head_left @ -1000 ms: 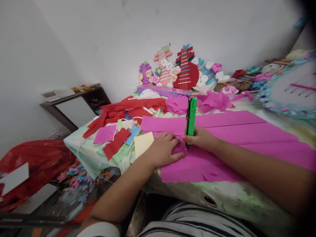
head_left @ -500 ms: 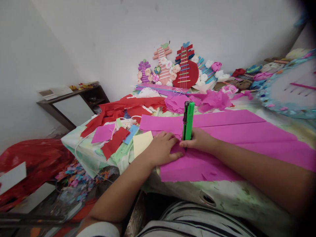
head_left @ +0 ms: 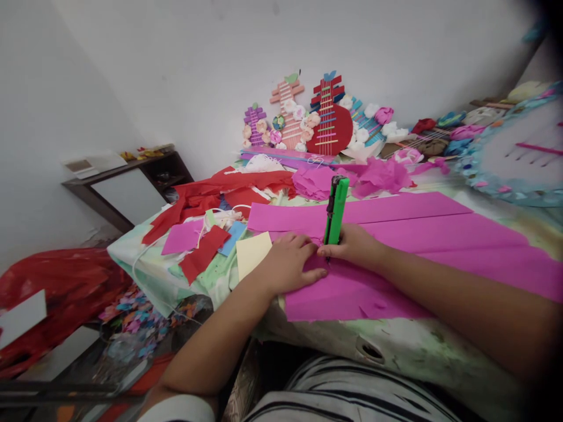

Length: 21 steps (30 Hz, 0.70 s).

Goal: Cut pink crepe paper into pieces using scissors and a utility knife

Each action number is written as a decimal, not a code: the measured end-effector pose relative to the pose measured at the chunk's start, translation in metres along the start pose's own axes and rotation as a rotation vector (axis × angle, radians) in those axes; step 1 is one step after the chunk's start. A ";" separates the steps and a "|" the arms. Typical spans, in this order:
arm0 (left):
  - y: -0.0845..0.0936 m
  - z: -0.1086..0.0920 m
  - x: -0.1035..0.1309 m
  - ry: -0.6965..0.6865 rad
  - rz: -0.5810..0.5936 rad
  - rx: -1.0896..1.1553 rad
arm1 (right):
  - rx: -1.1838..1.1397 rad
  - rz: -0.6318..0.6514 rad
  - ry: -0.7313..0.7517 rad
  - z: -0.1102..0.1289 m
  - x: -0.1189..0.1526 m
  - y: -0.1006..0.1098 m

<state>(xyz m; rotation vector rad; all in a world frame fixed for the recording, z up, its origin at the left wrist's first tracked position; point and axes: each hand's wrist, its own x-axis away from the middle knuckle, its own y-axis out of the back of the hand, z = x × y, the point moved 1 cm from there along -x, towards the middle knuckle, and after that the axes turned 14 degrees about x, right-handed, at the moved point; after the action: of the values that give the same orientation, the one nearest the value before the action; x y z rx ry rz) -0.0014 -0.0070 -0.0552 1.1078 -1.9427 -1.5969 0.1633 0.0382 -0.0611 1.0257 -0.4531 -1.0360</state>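
A large magenta paper sheet (head_left: 457, 240) with long creases or cuts lies across the table. Flat on its left part rests my left hand (head_left: 292, 264), fingers apart, pressing the paper. Just to the right, my right hand (head_left: 352, 249) is closed round a green cutter (head_left: 336, 211) that stands nearly upright, slightly tilted, its lower end down at the paper. The two hands are close together. Beside my left wrist is a pale yellow paper piece (head_left: 253, 255).
Red (head_left: 204, 255), blue and pink paper pieces lie left on the table. Crumpled red and magenta paper is behind. Decorated guitar-shaped crafts (head_left: 332, 129) stand against the wall. A round blue-edged craft (head_left: 519, 158) is at right. A dark cabinet (head_left: 132, 181) stands left.
The green cutter leans a little more to the right at its top, and my right hand has shifted slightly up and left. My left hand stays on the paper.
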 end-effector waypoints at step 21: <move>0.000 0.002 0.001 -0.001 0.024 0.006 | -0.165 -0.062 -0.060 -0.007 -0.004 0.003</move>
<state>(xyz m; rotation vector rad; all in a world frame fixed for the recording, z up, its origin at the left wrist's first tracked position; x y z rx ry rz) -0.0036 -0.0071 -0.0558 1.0814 -1.9552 -1.5808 0.1679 0.0448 -0.0616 0.8679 -0.3790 -1.1425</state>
